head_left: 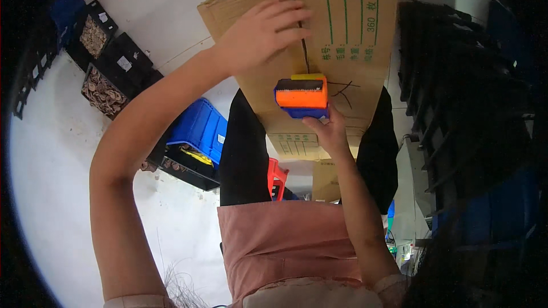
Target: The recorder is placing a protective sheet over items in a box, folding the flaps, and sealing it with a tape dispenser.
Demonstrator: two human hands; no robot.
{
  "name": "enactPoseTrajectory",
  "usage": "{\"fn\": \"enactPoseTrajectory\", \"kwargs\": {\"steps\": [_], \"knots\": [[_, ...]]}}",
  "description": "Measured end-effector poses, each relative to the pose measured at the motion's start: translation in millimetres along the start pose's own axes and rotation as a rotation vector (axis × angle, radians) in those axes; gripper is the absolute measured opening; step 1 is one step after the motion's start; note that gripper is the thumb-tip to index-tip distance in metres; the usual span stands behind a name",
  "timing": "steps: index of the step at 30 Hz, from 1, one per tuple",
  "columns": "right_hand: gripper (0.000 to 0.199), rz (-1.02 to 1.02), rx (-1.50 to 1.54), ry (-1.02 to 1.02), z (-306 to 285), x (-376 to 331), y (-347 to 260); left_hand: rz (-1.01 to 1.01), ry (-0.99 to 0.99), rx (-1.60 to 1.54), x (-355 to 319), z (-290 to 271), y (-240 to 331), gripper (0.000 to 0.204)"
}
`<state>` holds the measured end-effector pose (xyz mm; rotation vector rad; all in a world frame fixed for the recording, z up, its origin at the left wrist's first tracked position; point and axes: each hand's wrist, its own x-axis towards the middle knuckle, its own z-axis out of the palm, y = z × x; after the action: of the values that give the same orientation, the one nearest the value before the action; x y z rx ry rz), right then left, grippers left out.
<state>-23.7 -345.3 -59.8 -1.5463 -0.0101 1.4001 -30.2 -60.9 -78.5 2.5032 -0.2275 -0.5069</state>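
Note:
A large brown cardboard carton [351,65] with green print stands in front of my legs. Its top flaps meet along a seam that runs away from me. My left hand [260,33] lies over the left flap near the far end, fingers spread and reaching across the seam. On the near part of the seam rests an orange, blue and yellow tape dispenser [301,99] with a dark toothed edge. My right hand [332,131] grips it from the near right side; most of those fingers are hidden behind it and the palm.
Left on the floor are a blue crate [201,128] and black bins with brown pieces [103,92]. A red plastic item [276,178] and a smaller carton [325,181] lie below the large carton. Dark stacked racks or crates [439,91] line the right side.

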Motion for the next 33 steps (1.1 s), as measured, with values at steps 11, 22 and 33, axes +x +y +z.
{"fn": "enactPoseTrajectory", "kwargs": {"steps": [11,22,33], "knots": [[0.049,0.009,-0.082,-0.031,-4,0,-1,-0.198,-0.26,-1.027,-5,-35,19,0.033],[0.05,-0.044,-0.123,-0.029,-3,5,-3,-0.145,-0.054,-0.457,-18,-46,52,0.041],[0.048,-0.034,-0.129,-0.011,-1,1,-1,-0.428,0.082,-0.948,-18,-17,56,0.032]]}}
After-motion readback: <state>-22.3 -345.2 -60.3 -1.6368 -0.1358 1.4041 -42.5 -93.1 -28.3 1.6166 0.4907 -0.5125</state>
